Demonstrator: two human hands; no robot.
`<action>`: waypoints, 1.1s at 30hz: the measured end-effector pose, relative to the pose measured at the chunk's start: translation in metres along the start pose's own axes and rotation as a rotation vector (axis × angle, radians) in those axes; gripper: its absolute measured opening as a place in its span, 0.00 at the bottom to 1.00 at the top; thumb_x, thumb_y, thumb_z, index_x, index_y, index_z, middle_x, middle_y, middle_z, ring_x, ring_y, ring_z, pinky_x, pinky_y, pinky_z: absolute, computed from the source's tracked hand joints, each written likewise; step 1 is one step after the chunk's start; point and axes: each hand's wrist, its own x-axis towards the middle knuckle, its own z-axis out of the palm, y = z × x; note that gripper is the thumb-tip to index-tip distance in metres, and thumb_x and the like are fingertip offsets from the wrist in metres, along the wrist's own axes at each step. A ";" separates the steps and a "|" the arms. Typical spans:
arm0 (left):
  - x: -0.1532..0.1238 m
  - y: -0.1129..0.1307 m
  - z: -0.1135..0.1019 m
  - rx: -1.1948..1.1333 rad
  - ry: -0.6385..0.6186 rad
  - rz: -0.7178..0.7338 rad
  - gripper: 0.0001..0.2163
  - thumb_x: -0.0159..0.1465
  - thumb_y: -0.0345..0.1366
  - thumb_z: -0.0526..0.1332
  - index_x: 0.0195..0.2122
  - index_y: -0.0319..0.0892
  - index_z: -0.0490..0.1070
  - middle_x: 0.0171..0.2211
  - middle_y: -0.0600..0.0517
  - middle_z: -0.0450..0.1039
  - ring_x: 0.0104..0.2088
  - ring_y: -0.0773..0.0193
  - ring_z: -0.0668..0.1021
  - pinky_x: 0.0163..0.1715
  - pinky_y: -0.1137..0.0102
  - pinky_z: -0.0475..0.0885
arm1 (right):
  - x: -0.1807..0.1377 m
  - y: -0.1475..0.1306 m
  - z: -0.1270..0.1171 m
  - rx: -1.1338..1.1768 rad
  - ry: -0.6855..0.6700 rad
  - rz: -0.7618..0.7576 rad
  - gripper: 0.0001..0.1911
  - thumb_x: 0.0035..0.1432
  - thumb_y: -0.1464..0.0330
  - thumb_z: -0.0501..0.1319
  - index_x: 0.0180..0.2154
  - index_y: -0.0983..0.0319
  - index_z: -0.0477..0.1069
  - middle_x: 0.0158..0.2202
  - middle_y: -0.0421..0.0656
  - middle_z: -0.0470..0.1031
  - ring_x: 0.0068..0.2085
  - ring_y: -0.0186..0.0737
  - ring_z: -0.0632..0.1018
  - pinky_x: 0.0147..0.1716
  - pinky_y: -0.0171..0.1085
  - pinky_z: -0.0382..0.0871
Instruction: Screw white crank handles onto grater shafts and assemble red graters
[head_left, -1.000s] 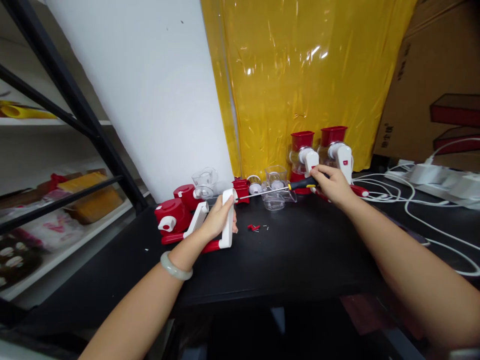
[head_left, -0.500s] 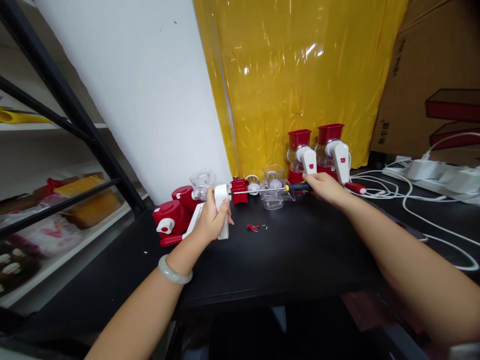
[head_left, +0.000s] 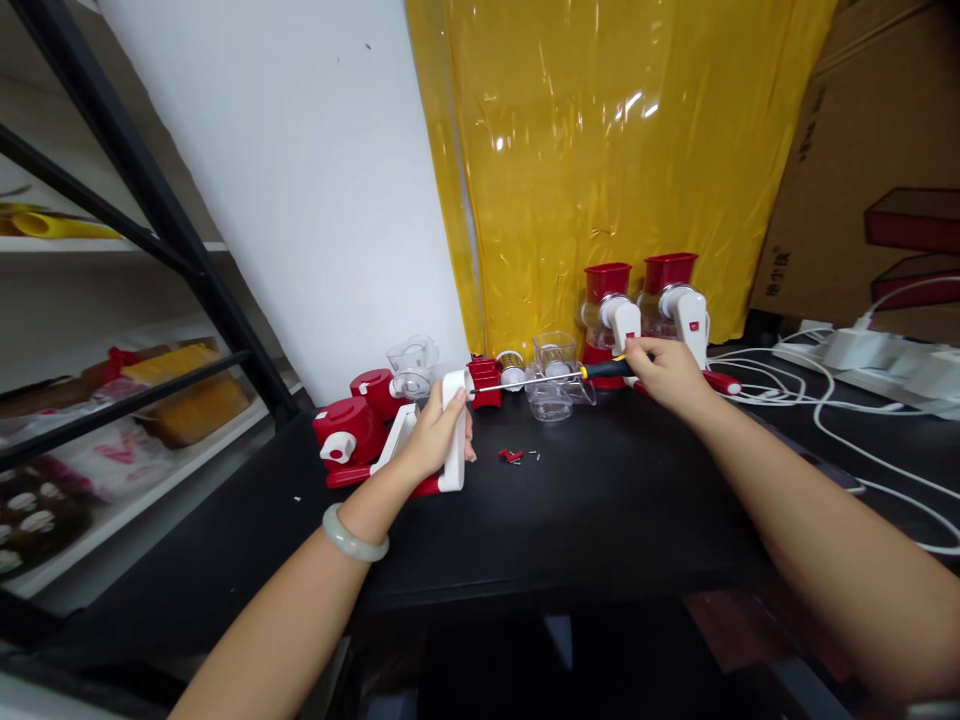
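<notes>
My left hand (head_left: 435, 435) is wrapped round a white crank handle (head_left: 454, 455) with a red grip at its lower end, held above the black table. A long screwdriver (head_left: 536, 379) with a dark and yellow handle is gripped in my right hand (head_left: 661, 370). Its shaft runs left, and the tip meets the round end of the crank handle; the exact contact is too small to make out. Below, small red parts (head_left: 511, 456) and several screws (head_left: 535, 455) lie on the table. A clear plastic housing (head_left: 553, 385) stands behind the shaft.
Red grinder bases (head_left: 349, 435) and another white crank sit at left. Two assembled red and white grinders (head_left: 607, 305) stand at the back right. White cables (head_left: 780, 375) and a power strip (head_left: 892, 365) lie at far right. A black metal shelf frame (head_left: 217, 310) rises on the left.
The crank handle has tilted slightly, and its red grip now shows below my left hand. My right hand has shifted a little, with the screwdriver still at the crank's end. The view has moved slightly.
</notes>
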 end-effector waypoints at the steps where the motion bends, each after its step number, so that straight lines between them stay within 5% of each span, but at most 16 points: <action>1: 0.000 0.000 0.001 -0.030 -0.015 -0.038 0.25 0.66 0.63 0.59 0.47 0.48 0.56 0.23 0.61 0.71 0.15 0.62 0.75 0.15 0.68 0.72 | 0.000 0.000 -0.001 -0.002 0.009 -0.011 0.22 0.61 0.53 0.52 0.20 0.58 0.61 0.19 0.40 0.59 0.25 0.38 0.65 0.28 0.39 0.53; 13: 0.002 0.000 0.008 -0.190 -0.149 -0.311 0.27 0.62 0.66 0.61 0.43 0.47 0.57 0.20 0.59 0.71 0.14 0.63 0.74 0.15 0.69 0.72 | -0.003 -0.010 -0.015 -0.127 0.050 -0.139 0.18 0.60 0.58 0.55 0.20 0.56 0.60 0.20 0.41 0.61 0.27 0.40 0.67 0.33 0.40 0.59; 20: -0.001 -0.005 0.012 -0.016 0.008 -0.089 0.26 0.65 0.64 0.59 0.47 0.48 0.55 0.23 0.62 0.69 0.15 0.63 0.74 0.16 0.68 0.72 | 0.000 -0.007 -0.006 0.095 0.012 -0.012 0.21 0.60 0.49 0.58 0.28 0.59 0.73 0.28 0.45 0.76 0.33 0.44 0.75 0.35 0.40 0.65; 27: -0.001 -0.006 -0.004 0.243 0.085 0.247 0.21 0.71 0.55 0.56 0.52 0.45 0.56 0.25 0.60 0.70 0.20 0.63 0.77 0.26 0.66 0.74 | 0.003 0.004 0.006 0.150 -0.405 0.339 0.30 0.64 0.42 0.51 0.29 0.59 0.73 0.17 0.41 0.71 0.19 0.38 0.67 0.24 0.38 0.58; 33: -0.003 -0.004 -0.006 0.271 0.081 0.306 0.20 0.72 0.53 0.55 0.56 0.45 0.55 0.26 0.58 0.71 0.21 0.62 0.77 0.28 0.65 0.74 | 0.001 0.001 0.008 0.054 -0.370 0.240 0.33 0.64 0.42 0.51 0.18 0.58 0.66 0.15 0.43 0.70 0.20 0.39 0.69 0.25 0.39 0.59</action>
